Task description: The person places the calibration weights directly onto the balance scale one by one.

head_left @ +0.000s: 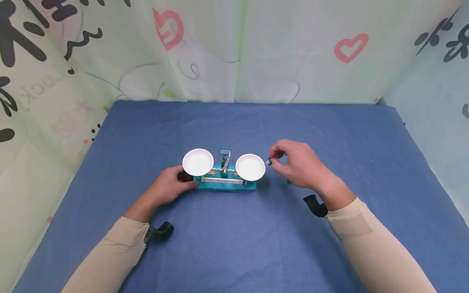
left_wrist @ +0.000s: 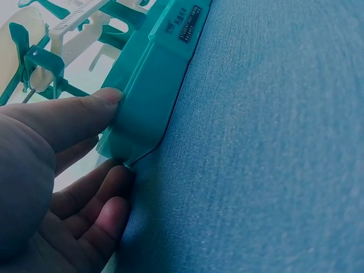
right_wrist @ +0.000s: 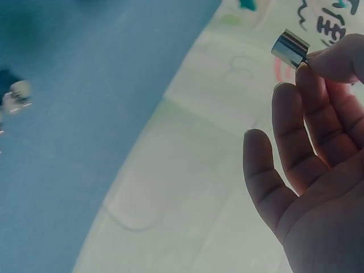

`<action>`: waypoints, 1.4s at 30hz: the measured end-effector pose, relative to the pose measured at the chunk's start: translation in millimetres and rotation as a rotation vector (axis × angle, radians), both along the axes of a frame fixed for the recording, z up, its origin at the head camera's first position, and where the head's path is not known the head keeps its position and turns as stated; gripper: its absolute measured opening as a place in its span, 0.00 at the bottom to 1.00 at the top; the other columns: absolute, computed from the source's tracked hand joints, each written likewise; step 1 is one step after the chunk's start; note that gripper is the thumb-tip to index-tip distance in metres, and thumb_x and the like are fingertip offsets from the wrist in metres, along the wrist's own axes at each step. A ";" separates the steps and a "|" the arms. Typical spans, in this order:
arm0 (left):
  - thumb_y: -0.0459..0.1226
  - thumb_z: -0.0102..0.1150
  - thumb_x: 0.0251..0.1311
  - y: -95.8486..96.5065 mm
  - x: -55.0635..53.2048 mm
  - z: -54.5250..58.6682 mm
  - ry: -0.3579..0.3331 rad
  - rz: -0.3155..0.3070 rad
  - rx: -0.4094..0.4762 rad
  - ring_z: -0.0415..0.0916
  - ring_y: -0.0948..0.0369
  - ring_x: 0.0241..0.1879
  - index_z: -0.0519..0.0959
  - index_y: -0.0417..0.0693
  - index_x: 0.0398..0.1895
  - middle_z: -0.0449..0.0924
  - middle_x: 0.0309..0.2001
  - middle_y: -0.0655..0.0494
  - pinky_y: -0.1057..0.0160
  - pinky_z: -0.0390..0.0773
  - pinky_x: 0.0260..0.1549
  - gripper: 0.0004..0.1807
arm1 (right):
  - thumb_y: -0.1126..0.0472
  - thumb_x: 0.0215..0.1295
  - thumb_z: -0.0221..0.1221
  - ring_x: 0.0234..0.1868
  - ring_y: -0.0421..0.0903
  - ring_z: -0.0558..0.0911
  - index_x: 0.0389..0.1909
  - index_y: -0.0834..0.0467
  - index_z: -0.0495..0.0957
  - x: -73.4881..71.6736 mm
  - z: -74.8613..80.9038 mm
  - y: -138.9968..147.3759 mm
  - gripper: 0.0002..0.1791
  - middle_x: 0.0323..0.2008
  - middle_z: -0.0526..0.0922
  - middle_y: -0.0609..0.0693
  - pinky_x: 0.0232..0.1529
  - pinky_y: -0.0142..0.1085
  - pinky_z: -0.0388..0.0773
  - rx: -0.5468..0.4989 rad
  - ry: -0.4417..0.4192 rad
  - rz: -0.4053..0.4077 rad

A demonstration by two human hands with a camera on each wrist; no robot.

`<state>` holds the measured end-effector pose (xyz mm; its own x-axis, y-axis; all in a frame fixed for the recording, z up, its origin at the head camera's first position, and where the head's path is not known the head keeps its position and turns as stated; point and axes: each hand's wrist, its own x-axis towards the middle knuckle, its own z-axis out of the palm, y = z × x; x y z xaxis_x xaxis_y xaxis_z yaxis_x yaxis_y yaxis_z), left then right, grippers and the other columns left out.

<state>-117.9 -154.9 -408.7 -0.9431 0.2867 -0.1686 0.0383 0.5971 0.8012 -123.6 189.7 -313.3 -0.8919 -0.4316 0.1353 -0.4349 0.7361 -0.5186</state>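
Observation:
A teal balance scale (head_left: 225, 186) stands on the blue cloth, carrying a white left pan (head_left: 198, 162) and a white right pan (head_left: 250, 167). My left hand (head_left: 168, 186) grips the left end of its base, thumb (left_wrist: 105, 105) over the top edge and fingers curled at the lower corner. Beside the right pan, my right hand (head_left: 301, 162) pinches a small shiny metal weight (right_wrist: 291, 48) between thumb and index finger. The weight's knob is partly covered by those fingertips. Both pans look bare in the head view.
More small metal weights (right_wrist: 17, 96) lie blurred on the cloth, largely hidden under my right hand in the head view. A pale printed curtain (head_left: 278, 73) closes off the back and sides of the table. Black wrist mounts (head_left: 159, 232) stick out from both sleeves.

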 end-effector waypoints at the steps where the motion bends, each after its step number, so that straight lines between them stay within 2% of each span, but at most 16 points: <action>1: 0.38 0.69 0.61 0.0 0.0 0.0 0.000 0.000 0.000 0.81 0.51 0.43 0.79 0.33 0.50 0.84 0.42 0.46 0.50 0.79 0.43 0.20 | 0.70 0.63 0.59 0.42 0.49 0.79 0.38 0.60 0.80 -0.7 1.7 -2.4 0.05 0.38 0.82 0.51 0.45 0.46 0.76 0.000 0.007 0.010; 8: 0.39 0.69 0.62 -0.6 -0.4 0.1 -0.007 -0.001 -0.004 0.81 0.52 0.42 0.79 0.34 0.51 0.84 0.42 0.46 0.50 0.78 0.43 0.20 | 0.69 0.63 0.60 0.42 0.49 0.79 0.37 0.60 0.81 -6.9 6.4 -20.5 0.04 0.37 0.82 0.51 0.46 0.45 0.76 0.003 0.005 0.072; 19: 0.38 0.69 0.62 0.1 -1.0 -1.4 -0.007 -0.005 0.013 0.81 0.52 0.42 0.79 0.34 0.52 0.84 0.42 0.47 0.51 0.79 0.43 0.20 | 0.68 0.64 0.60 0.42 0.50 0.80 0.40 0.62 0.81 -15.5 0.3 -40.6 0.05 0.39 0.82 0.52 0.46 0.45 0.78 0.081 -0.022 0.151; 31: 0.37 0.70 0.60 0.1 -2.1 -2.5 0.013 -0.010 0.024 0.81 0.53 0.41 0.80 0.34 0.49 0.85 0.41 0.48 0.52 0.79 0.42 0.19 | 0.68 0.65 0.59 0.41 0.48 0.78 0.39 0.60 0.82 -18.9 -6.0 -51.9 0.05 0.39 0.83 0.50 0.44 0.43 0.77 0.131 -0.008 0.172; 42: 0.38 0.70 0.60 -0.5 -0.2 -2.2 0.011 0.007 0.017 0.81 0.54 0.40 0.80 0.35 0.49 0.85 0.41 0.48 0.52 0.79 0.41 0.19 | 0.67 0.65 0.60 0.40 0.48 0.78 0.37 0.59 0.82 -17.6 -10.0 -53.9 0.04 0.37 0.82 0.49 0.44 0.43 0.77 0.112 0.009 0.162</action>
